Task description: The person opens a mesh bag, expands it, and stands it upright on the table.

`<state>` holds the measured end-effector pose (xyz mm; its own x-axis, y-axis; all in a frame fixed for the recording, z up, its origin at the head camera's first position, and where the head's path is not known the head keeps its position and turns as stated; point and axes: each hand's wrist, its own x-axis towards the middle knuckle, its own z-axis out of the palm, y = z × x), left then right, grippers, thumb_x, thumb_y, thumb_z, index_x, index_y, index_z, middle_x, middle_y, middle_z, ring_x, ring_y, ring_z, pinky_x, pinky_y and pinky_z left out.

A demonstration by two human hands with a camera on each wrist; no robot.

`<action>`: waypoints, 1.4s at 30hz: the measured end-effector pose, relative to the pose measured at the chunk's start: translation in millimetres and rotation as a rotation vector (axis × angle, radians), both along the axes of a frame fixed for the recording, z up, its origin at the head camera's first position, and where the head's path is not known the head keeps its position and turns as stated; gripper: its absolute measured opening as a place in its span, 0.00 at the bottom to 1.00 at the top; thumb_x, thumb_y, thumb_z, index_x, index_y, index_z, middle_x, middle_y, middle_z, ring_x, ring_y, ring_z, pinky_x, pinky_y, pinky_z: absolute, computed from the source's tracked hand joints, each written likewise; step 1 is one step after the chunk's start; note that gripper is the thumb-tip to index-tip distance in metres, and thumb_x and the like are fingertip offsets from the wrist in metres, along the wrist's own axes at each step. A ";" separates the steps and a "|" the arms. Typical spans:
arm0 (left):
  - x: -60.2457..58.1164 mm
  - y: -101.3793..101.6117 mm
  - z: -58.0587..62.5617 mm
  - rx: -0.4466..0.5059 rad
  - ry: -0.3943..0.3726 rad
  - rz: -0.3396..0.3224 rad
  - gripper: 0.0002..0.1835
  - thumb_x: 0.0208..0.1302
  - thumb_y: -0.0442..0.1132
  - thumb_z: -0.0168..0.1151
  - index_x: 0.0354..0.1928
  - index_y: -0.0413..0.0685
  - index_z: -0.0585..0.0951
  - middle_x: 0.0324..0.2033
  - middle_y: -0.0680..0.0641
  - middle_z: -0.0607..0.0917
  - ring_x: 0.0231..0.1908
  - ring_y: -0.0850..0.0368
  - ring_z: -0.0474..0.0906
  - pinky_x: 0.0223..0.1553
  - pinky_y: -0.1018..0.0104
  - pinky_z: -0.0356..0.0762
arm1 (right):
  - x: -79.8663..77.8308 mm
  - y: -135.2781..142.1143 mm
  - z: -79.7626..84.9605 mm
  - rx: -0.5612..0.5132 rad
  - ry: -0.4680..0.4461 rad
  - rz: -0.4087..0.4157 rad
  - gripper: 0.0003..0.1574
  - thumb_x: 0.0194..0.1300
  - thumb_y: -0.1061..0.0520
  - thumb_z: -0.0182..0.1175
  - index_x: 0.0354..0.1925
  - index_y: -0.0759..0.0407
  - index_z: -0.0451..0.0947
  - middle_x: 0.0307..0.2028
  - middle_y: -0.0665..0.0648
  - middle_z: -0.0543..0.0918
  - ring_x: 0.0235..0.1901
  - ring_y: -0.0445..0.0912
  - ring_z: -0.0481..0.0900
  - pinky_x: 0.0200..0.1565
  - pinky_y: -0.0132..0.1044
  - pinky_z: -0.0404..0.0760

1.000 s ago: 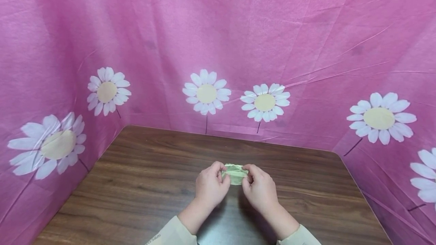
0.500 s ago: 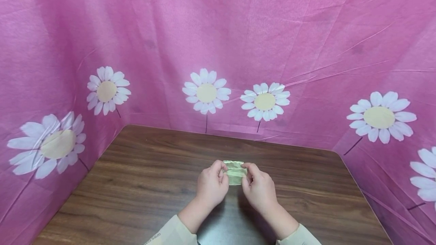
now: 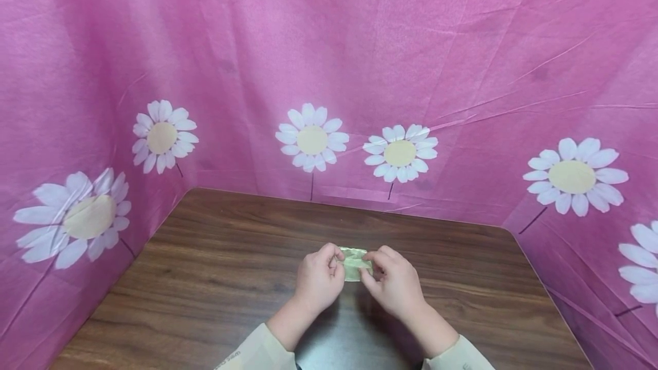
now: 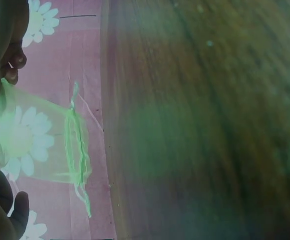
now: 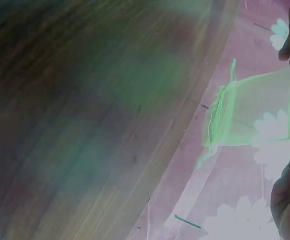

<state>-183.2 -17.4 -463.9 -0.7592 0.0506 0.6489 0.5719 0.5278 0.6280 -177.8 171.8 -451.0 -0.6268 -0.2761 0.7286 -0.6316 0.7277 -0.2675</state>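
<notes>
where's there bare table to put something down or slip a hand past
The tabletop is bare left of the left hand, right of the right hand, and beyond the green pouch to the pink backdrop. Crowded: the middle, where both hands hold the pouch.

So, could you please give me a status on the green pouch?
Left hand and right hand gripping green pouch. Pouch off the tabletop. No obstruction visible.

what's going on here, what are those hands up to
A person's left hand and right hand pinch opposite sides of a small, sheer green bag, holding it up over a brown table. The bag's drawstring is at the end away from the hands. A pink, daisy-printed cloth hangs behind.
</notes>
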 end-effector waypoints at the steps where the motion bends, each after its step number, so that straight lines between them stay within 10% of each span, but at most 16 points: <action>1: 0.2 -0.5 0.4 0.002 -0.015 -0.002 0.11 0.48 0.26 0.63 0.31 0.49 0.81 0.14 0.64 0.64 0.17 0.77 0.55 0.18 0.78 0.57 | -0.3 0.9 0.0 0.004 0.008 0.004 0.14 0.46 0.64 0.79 0.34 0.55 0.87 0.25 0.42 0.72 0.24 0.32 0.67 0.22 0.27 0.68; 6: 1.7 -2.2 2.6 -0.017 -0.071 -0.008 0.10 0.50 0.29 0.69 0.34 0.50 0.84 0.14 0.65 0.64 0.16 0.77 0.55 0.19 0.77 0.57 | 1.0 1.9 0.6 0.007 0.010 -0.017 0.11 0.49 0.66 0.78 0.30 0.53 0.88 0.27 0.42 0.78 0.25 0.32 0.70 0.23 0.29 0.72; 12: 1.0 -1.5 1.8 -0.044 0.043 0.025 0.12 0.43 0.34 0.85 0.27 0.53 0.87 0.19 0.61 0.69 0.22 0.70 0.62 0.24 0.74 0.63 | 3.1 0.2 1.8 -0.011 0.023 -0.051 0.12 0.48 0.67 0.79 0.29 0.54 0.87 0.26 0.44 0.79 0.22 0.35 0.70 0.22 0.28 0.69; 22: 1.3 -0.1 3.2 -0.034 0.106 0.081 0.14 0.44 0.29 0.80 0.22 0.54 0.83 0.24 0.59 0.83 0.25 0.63 0.75 0.29 0.64 0.74 | 3.9 -9.3 1.3 -0.037 0.054 -0.126 0.17 0.43 0.69 0.81 0.24 0.53 0.83 0.22 0.44 0.77 0.21 0.32 0.70 0.21 0.29 0.71; 42: -2.1 -1.2 -0.7 -0.100 0.188 0.097 0.10 0.49 0.31 0.75 0.29 0.54 0.84 0.15 0.62 0.68 0.19 0.69 0.63 0.30 0.64 0.69 | 1.9 -1.0 1.6 -0.052 -0.028 0.066 0.17 0.49 0.64 0.71 0.41 0.59 0.83 0.20 0.38 0.70 0.20 0.28 0.62 0.20 0.24 0.64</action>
